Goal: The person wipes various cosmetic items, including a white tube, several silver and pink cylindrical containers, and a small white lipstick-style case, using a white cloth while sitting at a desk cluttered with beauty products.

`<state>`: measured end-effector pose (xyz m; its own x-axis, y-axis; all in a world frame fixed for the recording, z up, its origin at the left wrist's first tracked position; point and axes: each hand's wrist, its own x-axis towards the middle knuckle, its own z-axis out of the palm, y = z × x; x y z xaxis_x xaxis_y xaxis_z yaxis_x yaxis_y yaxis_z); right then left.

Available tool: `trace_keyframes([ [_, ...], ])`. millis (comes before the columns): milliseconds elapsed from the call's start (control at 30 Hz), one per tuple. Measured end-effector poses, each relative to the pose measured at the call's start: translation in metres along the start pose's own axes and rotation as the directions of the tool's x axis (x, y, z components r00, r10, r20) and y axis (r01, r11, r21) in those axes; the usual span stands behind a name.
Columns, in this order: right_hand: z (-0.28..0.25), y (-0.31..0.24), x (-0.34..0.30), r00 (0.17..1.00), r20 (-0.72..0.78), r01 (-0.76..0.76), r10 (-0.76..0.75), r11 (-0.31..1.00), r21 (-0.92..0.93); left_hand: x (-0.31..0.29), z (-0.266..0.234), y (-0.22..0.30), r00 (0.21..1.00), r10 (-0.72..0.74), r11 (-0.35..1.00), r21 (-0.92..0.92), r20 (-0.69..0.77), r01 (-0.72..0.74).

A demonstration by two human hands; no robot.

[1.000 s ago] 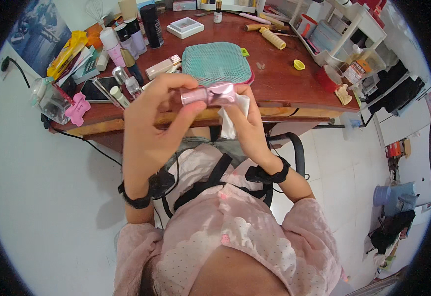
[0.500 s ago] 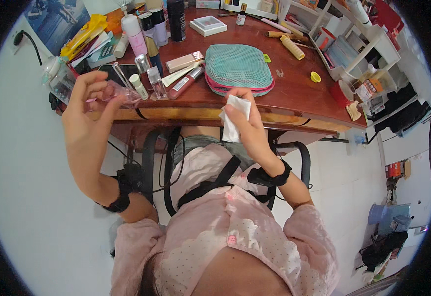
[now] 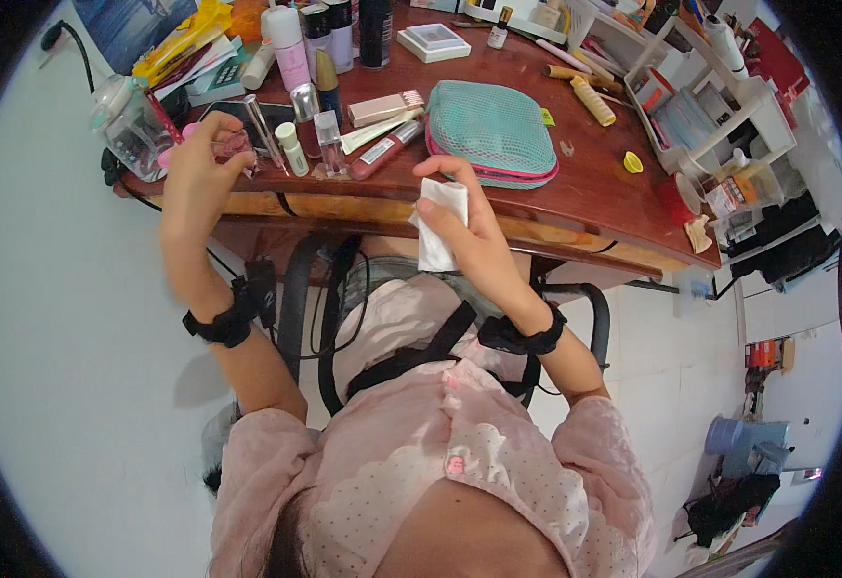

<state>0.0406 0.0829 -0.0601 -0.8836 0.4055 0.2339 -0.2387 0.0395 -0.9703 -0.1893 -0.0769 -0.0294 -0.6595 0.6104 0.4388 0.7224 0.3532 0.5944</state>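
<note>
My left hand [image 3: 197, 178] is at the desk's left front part, fingers curled around a pink see-through container [image 3: 236, 152]; the hand hides much of it. A slim tube [image 3: 265, 130], a small white-capped bottle [image 3: 292, 149] and a clear-capped bottle [image 3: 328, 144] stand just right of it. Over the desk's front edge, my right hand [image 3: 469, 223] pinches a folded white tissue [image 3: 440, 246] between thumb and fingers. Beyond that hand lies a turquoise mesh pouch [image 3: 491, 130] with a pink zip edge. A dark pink tube [image 3: 387, 149] rests at the pouch's left.
Taller spray bottles [image 3: 289, 48] crowd the back left near a clear plastic jar [image 3: 132, 120]. On the right are a white shelf rack [image 3: 720, 130], a yellow cap [image 3: 633, 162] and a red tin [image 3: 676, 197]. Black chair arms [image 3: 575, 294] flank me below the desk [image 3: 575, 207].
The view has shifted, so the desk's things sit lower and further right. My left hand has turned and moved closer to the desktop with the pink container. The right still holds the tissue.
</note>
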Motion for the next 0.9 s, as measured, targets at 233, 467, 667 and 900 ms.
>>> trace_keyframes([
  [233,-0.001,-0.003,0.0,1.0,0.004,-0.024,0.023,0.999,0.045,0.01,0.013,-0.015,0.999,-0.031,0.996,-0.081,0.031,0.034],
  [467,-0.001,-0.003,0.001,1.0,0.01,-0.019,0.018,0.999,0.048,0.019,0.02,-0.036,0.998,0.054,0.994,-0.094,0.011,-0.053],
  [667,-0.004,-0.005,0.0,1.0,0.004,-0.016,0.016,0.999,0.045,0.009,0.014,-0.027,0.999,-0.022,0.987,-0.161,0.029,0.026],
  [900,-0.015,-0.009,-0.005,0.997,-0.066,-0.038,0.041,0.998,0.046,-0.007,-0.007,0.028,0.927,0.054,0.97,0.24,-0.37,0.039],
])
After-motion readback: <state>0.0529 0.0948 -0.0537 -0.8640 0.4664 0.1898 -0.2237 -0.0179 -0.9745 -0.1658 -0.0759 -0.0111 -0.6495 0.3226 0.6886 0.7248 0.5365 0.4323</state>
